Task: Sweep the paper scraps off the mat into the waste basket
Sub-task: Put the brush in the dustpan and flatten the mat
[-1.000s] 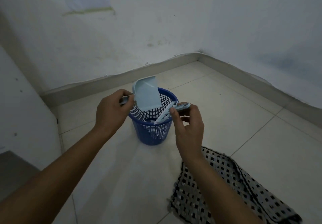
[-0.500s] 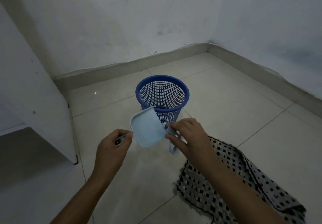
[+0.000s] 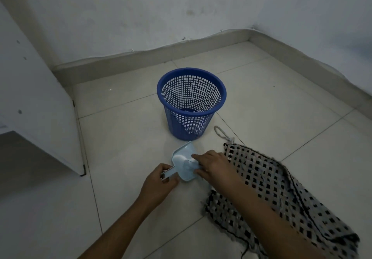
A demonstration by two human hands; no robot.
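A blue mesh waste basket (image 3: 191, 81) stands on the tiled floor, with pale scraps just visible at its bottom. In front of it a small light-blue dustpan (image 3: 182, 158) lies low over the floor. My left hand (image 3: 161, 184) grips its handle. My right hand (image 3: 211, 164) holds a small light-blue brush against the pan's inner face; most of the brush is hidden under my fingers. A black-and-white checked mat (image 3: 281, 202) lies crumpled at the right, under my right forearm. No scraps show on the mat.
A white cabinet side (image 3: 40, 107) stands at the left with its corner near the floor. Walls and a grey skirting board (image 3: 161, 55) close the corner behind the basket. A loose cord loop (image 3: 220, 132) from the mat lies beside the basket.
The dustpan and brush came away from over the basket and dropped down to the floor in front of it. Both hands moved toward me with them; the view tilted down.
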